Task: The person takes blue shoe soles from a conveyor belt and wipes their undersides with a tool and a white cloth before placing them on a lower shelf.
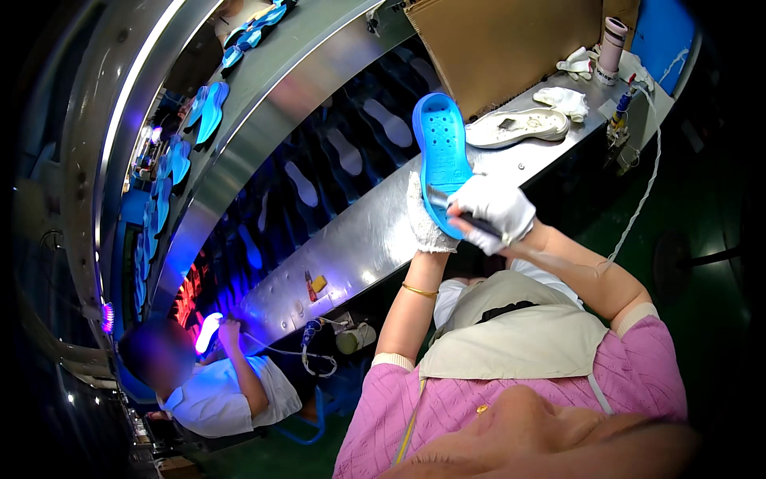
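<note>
My left hand [428, 222], in a white knit glove, grips the lower end of a blue shoe sole [444, 144] from its left side and beneath. The sole stands tilted up over the bench, its recessed inner face with small holes toward me. My right hand [496, 209], also gloved in white, closes round a dark-handled tool [483, 227] at the sole's lower end. The tool's working tip is mostly hidden, and its exact kind does not show. A pale hose trails from near the right hand.
Beyond the sole lie a white shoe sole [517, 128], spare white gloves [563, 100] and a pink bottle [612, 46] beside a cardboard sheet [511, 48]. A hose [656, 152] hangs at the right. Left, a co-worker [227, 391] sits near conveyors carrying soles [211, 112].
</note>
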### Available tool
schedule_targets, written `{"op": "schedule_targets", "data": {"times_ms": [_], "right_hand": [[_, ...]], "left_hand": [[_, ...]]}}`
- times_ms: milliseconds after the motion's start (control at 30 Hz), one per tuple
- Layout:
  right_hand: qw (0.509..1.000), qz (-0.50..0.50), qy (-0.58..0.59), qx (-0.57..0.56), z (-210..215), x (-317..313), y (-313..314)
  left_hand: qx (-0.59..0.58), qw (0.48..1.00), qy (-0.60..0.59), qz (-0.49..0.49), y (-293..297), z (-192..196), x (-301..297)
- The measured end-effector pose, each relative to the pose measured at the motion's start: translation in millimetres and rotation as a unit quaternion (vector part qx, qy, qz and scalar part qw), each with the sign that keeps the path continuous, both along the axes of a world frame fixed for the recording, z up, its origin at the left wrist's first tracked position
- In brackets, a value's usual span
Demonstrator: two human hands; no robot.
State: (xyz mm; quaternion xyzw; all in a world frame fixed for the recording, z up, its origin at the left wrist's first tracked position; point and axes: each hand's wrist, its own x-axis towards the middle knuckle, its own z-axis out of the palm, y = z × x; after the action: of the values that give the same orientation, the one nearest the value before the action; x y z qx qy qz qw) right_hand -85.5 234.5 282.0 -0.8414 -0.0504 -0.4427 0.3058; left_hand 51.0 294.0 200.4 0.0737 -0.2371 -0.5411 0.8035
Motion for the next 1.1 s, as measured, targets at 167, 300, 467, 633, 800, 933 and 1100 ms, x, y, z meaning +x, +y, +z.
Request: {"op": "schedule_targets", "data": {"times_ms": [167,300,467,633,800,933,1100], "right_hand": [[0.883,0.182,0.181,0.394,11.3,-7.7,5.0],[0.897,0.088,0.216,0.374,16.3,-9.0,-31.3],[0.925,0.064,0.151,0.343,10.4,6.1,-85.5],[0.970,-0.036,0.043,0.235,8.1,8.9,-95.8],[0.999,-0.018,0.023,-0.033,-3.5,0.2,-28.6],[0.974,0.124,0.110,0.152,4.1,-17.6,-11.8],[0.999,0.025,0.002,0.025,31.5,4.1,-39.6]], "left_hand": [[0.003,0.996,-0.088,0.025,9.2,-18.2,18.3],[0.163,0.985,0.060,0.010,22.2,0.5,2.3],[0.111,0.989,0.030,-0.091,29.6,32.6,-18.9],[0.111,0.988,0.012,-0.109,36.8,38.2,-18.5],[0.061,0.991,0.068,-0.096,35.7,14.3,7.9],[0.114,0.993,0.031,-0.018,46.5,23.0,10.7],[0.174,0.984,0.017,-0.022,48.0,41.8,5.4]]}}
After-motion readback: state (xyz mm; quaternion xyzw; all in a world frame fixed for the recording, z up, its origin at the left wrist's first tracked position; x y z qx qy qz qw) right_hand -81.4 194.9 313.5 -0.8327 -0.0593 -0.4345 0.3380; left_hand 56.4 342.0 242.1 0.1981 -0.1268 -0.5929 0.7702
